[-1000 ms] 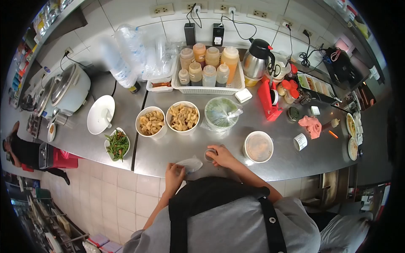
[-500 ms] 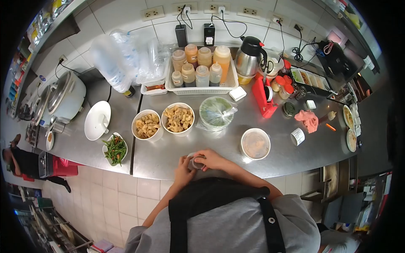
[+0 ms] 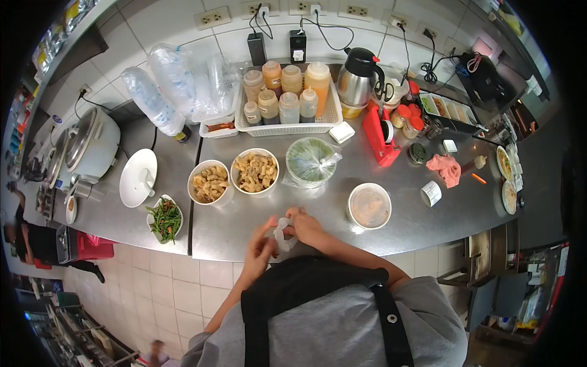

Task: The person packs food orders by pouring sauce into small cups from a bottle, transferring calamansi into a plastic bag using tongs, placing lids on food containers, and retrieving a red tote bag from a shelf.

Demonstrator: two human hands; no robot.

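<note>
At the counter's front edge, a small clear plastic bag [image 3: 284,235] is between my two hands. My left hand [image 3: 262,249] has its fingers curled at the bag's left side. The fingers of my right hand [image 3: 302,226] close on the bag's right side; the small round cup seen earlier is mostly hidden there. Beyond my hands stand two white tubs of fried pieces [image 3: 210,182] [image 3: 255,172] and a bowl of greens wrapped in clear plastic [image 3: 310,163]. A lidded white tub [image 3: 369,206] sits to the right of my right hand.
Sauce bottles fill a white basket [image 3: 287,129] at the back. Left are a white plate [image 3: 138,177], a dish of green beans [image 3: 164,219] and a cooker [image 3: 93,144]. A red tape dispenser [image 3: 380,137] and pink cloth [image 3: 445,169] lie right. Another person [image 3: 43,243] is far left.
Both hands have come together, bringing the small cup leftward to the bag. The bag now stands more upright between them. The view has shifted slightly.
</note>
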